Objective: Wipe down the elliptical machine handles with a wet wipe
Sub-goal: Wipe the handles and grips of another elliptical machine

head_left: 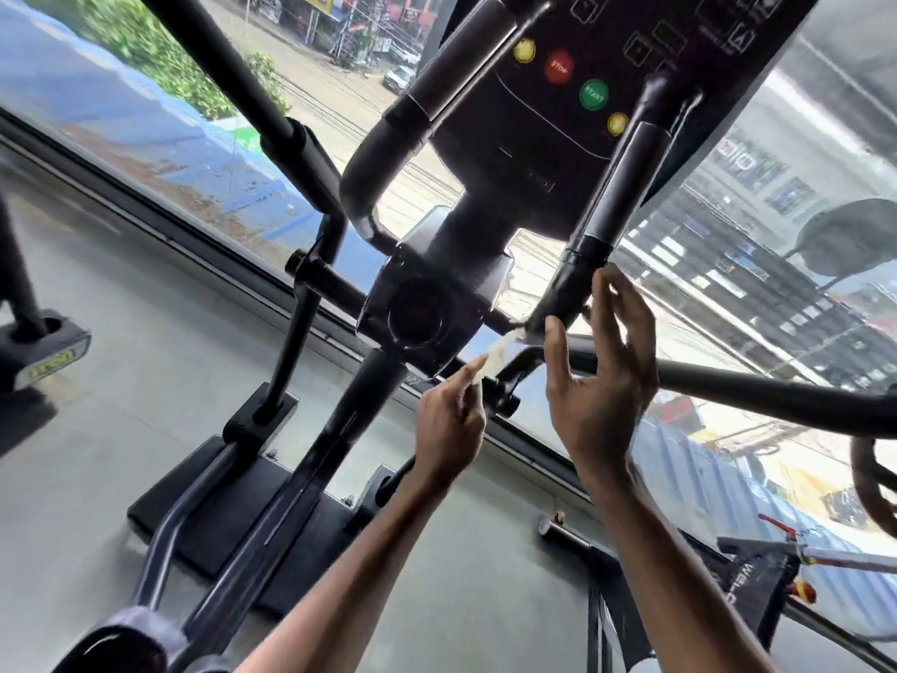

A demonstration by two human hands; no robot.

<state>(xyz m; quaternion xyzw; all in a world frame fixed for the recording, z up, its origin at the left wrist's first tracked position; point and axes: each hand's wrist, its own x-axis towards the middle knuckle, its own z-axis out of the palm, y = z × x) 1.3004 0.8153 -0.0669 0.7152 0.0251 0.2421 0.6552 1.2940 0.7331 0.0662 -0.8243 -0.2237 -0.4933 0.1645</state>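
head cam looking down past both arms at the elliptical. left hand [449,420] is pinching a whitish wipe [497,354] between thumb and fingertips, and the wipe stretches up and to the right toward the low end of the right handle [575,279]. can't tell if its far tip actually touches the bar, it's blurry there. right hand [599,376] is spread, fingers apart and a bit curled, thumb just under the handle's low end and fingertips up beside it on the right, not closed around anything. so the wipe sits between the two hands, just below and left of that handle.

going outward: the left handle [378,153] curves up on the other side of the console [582,80], well apart from both hands. the console has red stop, green start and two yellow buttons. centre column [432,303] is just left of the wipe, with a small knob [507,403] close by the left hand's knuckles. a long black arm [776,391] runs off to the right behind the right hand. window glass [757,235] is close behind everything, grey floor [145,381] lies open to the left.
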